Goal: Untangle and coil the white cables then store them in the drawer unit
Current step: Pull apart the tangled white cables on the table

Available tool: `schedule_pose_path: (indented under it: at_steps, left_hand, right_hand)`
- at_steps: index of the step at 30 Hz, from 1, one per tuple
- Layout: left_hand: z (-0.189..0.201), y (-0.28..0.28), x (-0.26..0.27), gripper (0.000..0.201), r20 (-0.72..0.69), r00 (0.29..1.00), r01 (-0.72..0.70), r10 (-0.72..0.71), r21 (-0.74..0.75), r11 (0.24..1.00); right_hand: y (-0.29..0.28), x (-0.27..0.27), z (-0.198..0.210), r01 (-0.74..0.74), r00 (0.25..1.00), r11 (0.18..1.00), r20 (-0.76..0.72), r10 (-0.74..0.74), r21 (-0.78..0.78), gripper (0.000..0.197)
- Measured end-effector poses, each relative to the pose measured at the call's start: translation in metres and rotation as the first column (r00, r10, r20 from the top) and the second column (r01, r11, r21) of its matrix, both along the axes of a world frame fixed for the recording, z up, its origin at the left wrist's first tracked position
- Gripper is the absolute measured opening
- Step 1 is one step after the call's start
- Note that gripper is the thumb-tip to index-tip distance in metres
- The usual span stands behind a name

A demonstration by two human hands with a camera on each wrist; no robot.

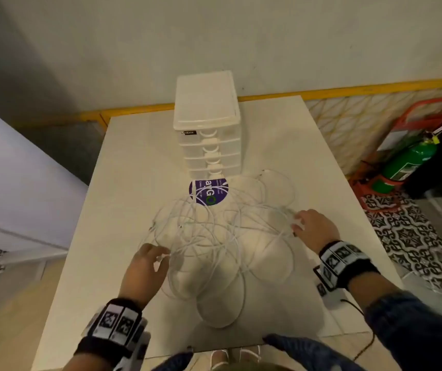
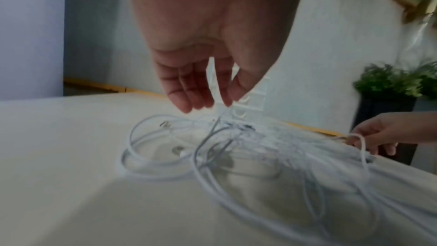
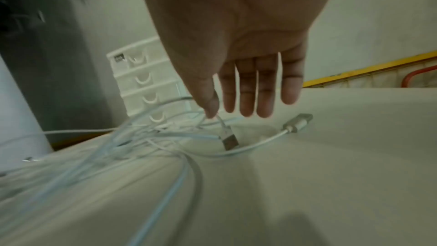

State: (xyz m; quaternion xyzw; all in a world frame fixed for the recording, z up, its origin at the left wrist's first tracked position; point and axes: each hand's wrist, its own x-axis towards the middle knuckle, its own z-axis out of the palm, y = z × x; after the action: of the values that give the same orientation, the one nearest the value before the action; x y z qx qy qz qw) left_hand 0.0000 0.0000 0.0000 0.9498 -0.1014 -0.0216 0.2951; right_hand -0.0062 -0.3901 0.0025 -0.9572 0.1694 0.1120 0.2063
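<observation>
A tangle of white cables point(image 1: 214, 250) lies spread in loops over the middle of the pale table point(image 1: 308, 162). Behind it stands the white drawer unit point(image 1: 209, 145), all drawers closed. My left hand point(image 1: 158, 259) is at the tangle's left edge; in the left wrist view the left hand point(image 2: 212, 104) pinches one strand lifted from the cables point(image 2: 236, 156). My right hand point(image 1: 299, 223) is at the tangle's right edge. In the right wrist view the right hand point(image 3: 217, 113) pinches a cable between thumb and forefinger just above its USB plug point(image 3: 229, 140), which hangs down. A second plug point(image 3: 299, 122) lies on the table.
A round purple sticker point(image 1: 208, 191) lies in front of the drawer unit, partly under the cables. A green fire extinguisher point(image 1: 407, 162) in a red stand sits on the floor to the right. Potted plants point(image 2: 387, 81) stand beyond the table's right side. The table's near edge is at my body.
</observation>
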Motion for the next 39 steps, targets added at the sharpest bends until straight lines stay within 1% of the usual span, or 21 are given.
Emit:
schedule_pose_path:
  at_steps: [1, 2, 4, 6, 9, 11, 14, 16, 18, 21, 22, 24, 25, 27, 29, 30, 32, 33, 34, 37, 39]
  left_hand:
    - [-0.01, 0.0, 0.003, 0.02, -0.003, 1.0, -0.021, 0.021, 0.005, 1.0]
    - [-0.01, -0.002, 0.003, 0.027, -0.039, 0.998, -0.046, 0.048, 0.063, 0.997]
    - [-0.016, -0.004, 0.002, 0.045, -0.229, 0.969, -0.047, 0.088, 0.182, 0.982]
    - [-0.021, -0.001, -0.001, 0.055, -0.326, 0.941, -0.013, 0.093, 0.239, 0.971]
    - [-0.024, 0.007, -0.005, 0.054, -0.274, 0.956, -0.077, 0.099, 0.091, 0.993]
    - [-0.022, 0.01, -0.008, 0.049, -0.272, 0.945, -0.193, 0.179, -0.025, 0.981]
    - [-0.017, 0.015, -0.008, 0.031, -0.257, 0.913, -0.355, 0.317, -0.121, 0.927]
    - [-0.017, 0.022, -0.008, 0.021, -0.2, 0.914, -0.381, 0.354, -0.12, 0.917]
    - [-0.015, 0.028, -0.006, 0.016, -0.184, 0.912, -0.389, 0.368, -0.095, 0.916]
    - [-0.012, 0.036, -0.001, 0.015, -0.23, 0.877, -0.45, 0.423, -0.084, 0.889]
    - [-0.01, 0.038, 0.0, 0.015, -0.252, 0.862, -0.472, 0.439, -0.088, 0.877]
    - [-0.011, 0.04, 0.002, 0.015, -0.283, 0.85, -0.486, 0.445, -0.093, 0.869]
    - [-0.012, 0.04, 0.003, 0.015, -0.291, 0.855, -0.473, 0.43, -0.095, 0.876]
    - [-0.012, 0.035, 0.006, 0.014, -0.303, 0.874, -0.43, 0.381, -0.114, 0.896]
    - [-0.015, 0.03, 0.008, 0.015, -0.32, 0.892, -0.372, 0.318, -0.125, 0.92]
    - [-0.018, 0.028, 0.009, 0.019, -0.339, 0.899, -0.335, 0.276, -0.129, 0.933]
    - [-0.023, 0.026, 0.012, 0.031, -0.364, 0.916, -0.219, 0.167, -0.106, 0.97]
    - [-0.025, 0.026, 0.014, 0.035, -0.371, 0.922, -0.153, 0.113, -0.08, 0.985]
    - [-0.027, 0.026, 0.016, 0.036, -0.377, 0.923, -0.104, 0.078, -0.048, 0.993]
    - [-0.027, 0.028, 0.024, 0.03, -0.321, 0.945, -0.016, 0.055, 0.125, 0.992]
    - [-0.024, 0.029, 0.027, 0.019, -0.315, 0.948, 0.001, 0.039, 0.125, 0.992]
  right_hand:
    - [0.001, 0.003, -0.001, 0.007, 0.998, 1.0, -0.064, -0.008, -0.016, 0.039]
    - [0.003, 0.004, -0.002, 0.011, 0.995, 0.999, -0.103, -0.014, -0.032, 0.041]
    - [0.007, 0.005, -0.003, 0.02, 0.993, 1.0, -0.118, -0.021, -0.006, 0.033]
    - [0.009, 0.001, -0.008, 0.052, 0.994, 0.998, -0.101, -0.048, 0.047, 0.025]
    - [0.01, -0.006, -0.009, 0.132, 0.991, 0.981, 0.014, -0.135, 0.143, 0.023]
    - [0.013, -0.011, -0.003, 0.148, 0.973, 0.96, 0.14, -0.185, 0.236, 0.019]
    - [0.021, -0.013, 0.013, 0.071, 0.921, 0.948, 0.343, -0.182, 0.311, 0.025]
    - [0.028, -0.009, 0.028, -0.017, 0.86, 0.951, 0.49, -0.144, 0.31, 0.027]
    - [0.036, -0.005, 0.046, -0.104, 0.796, 0.933, 0.592, -0.13, 0.345, 0.025]
    - [0.05, 0.001, 0.076, -0.238, 0.729, 0.867, 0.67, -0.139, 0.439, 0.017]
    - [0.056, 0.003, 0.083, -0.284, 0.726, 0.838, 0.676, -0.13, 0.466, 0.016]
    - [0.067, 0.006, 0.091, -0.365, 0.751, 0.779, 0.656, -0.078, 0.51, 0.018]
    - [0.073, 0.008, 0.092, -0.397, 0.764, 0.755, 0.643, -0.043, 0.522, 0.02]
    - [0.085, 0.009, 0.086, -0.439, 0.779, 0.742, 0.626, 0.033, 0.506, 0.024]
    - [0.098, 0.009, 0.076, -0.469, 0.769, 0.763, 0.63, 0.105, 0.445, 0.024]
    - [0.103, 0.008, 0.071, -0.485, 0.75, 0.786, 0.644, 0.15, 0.382, 0.021]
    - [0.113, 0.007, 0.065, -0.505, 0.717, 0.827, 0.654, 0.241, 0.248, 0.018]
    - [0.116, 0.006, 0.064, -0.512, 0.71, 0.83, 0.653, 0.263, 0.223, 0.021]
    - [0.118, 0.006, 0.064, -0.518, 0.714, 0.821, 0.65, 0.26, 0.24, 0.022]
    - [0.121, 0.004, 0.068, -0.47, 0.81, 0.769, 0.557, 0.181, 0.433, 0.018]
    - [0.12, 0.003, 0.067, -0.43, 0.848, 0.754, 0.51, 0.147, 0.497, 0.016]
